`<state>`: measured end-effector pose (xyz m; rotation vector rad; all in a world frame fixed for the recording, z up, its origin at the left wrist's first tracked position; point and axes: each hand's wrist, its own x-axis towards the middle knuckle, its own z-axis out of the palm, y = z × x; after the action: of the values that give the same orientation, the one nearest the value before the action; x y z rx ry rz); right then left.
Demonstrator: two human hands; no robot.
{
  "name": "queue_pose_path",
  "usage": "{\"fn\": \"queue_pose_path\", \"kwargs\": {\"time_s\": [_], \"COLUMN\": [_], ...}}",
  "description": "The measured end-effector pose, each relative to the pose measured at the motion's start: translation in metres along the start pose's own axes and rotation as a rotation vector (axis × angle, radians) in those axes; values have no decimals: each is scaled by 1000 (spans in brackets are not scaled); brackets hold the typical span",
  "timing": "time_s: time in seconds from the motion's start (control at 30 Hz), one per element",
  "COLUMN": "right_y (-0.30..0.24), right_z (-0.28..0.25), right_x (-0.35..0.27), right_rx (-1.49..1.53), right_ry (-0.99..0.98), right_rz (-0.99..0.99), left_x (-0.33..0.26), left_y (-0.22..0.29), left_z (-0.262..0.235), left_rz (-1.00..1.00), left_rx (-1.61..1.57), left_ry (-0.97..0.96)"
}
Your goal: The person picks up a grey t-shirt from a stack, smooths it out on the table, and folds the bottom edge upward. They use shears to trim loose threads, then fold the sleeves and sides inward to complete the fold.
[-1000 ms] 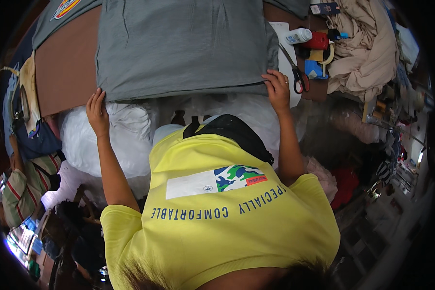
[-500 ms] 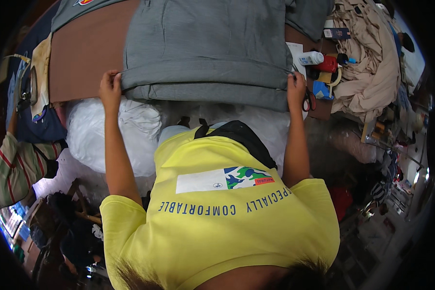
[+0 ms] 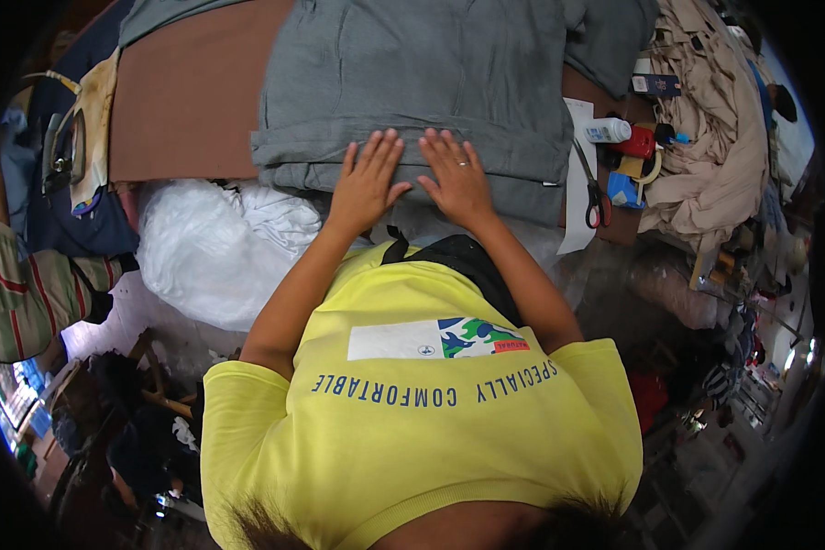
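A dark grey garment lies spread on the brown table, its near edge turned into a folded band. Flat on that band, left of its middle, rests my left hand, fingers stretched out. My right hand lies flat just beside it, a ring on one finger. The two thumbs point toward each other with a small gap between. Neither hand grips anything; both palms press on the cloth. A small white tag shows at the band's right end.
Right of the garment are scissors on white paper, a white bottle, a red container, a tape roll and heaped beige cloth. An iron stands left of the brown tabletop. White plastic-wrapped bundles sit below the table edge.
Both hands have let go of the band's two ends and come together at its middle, now lying flat. The scissors and paper at right are more exposed.
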<state>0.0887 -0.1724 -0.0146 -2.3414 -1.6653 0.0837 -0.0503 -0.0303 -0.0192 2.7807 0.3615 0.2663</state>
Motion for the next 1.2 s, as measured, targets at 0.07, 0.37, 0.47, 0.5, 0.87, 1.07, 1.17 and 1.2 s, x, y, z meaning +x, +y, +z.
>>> {"fn": "queue_pose_path", "kwargs": {"time_s": [0.07,0.37,0.47,0.5,0.87,1.07,1.17,1.2], "right_y": [9,43,43,43,49,73,81,82], "right_z": [-7,-13,-14,-13,-14,-19,-19,-18], "right_x": [-8,-43,-43,-44,-56,-87,-101,-102], "right_rx": [-20,-111,-83,-86,-165,-230,-230,-224], "right_ry": [-17,23,33,39,77,169,199,202], "right_rz": [89,231,236,240,274,479,538,541], "left_x": [-6,-50,-30,-20,22,37,47,48], "left_y": [-15,-71,-44,-24,149,166,168,171], "left_z": [-7,-28,-86,-117,-273,-263,-252,-249], "left_rz": [-120,-444,-293,-235,359,361,380,406], "left_rx": [76,282,56,-69,-368,-415,-477,-524], "left_ry": [29,220,468,560,1458,1416,1467,1477]}}
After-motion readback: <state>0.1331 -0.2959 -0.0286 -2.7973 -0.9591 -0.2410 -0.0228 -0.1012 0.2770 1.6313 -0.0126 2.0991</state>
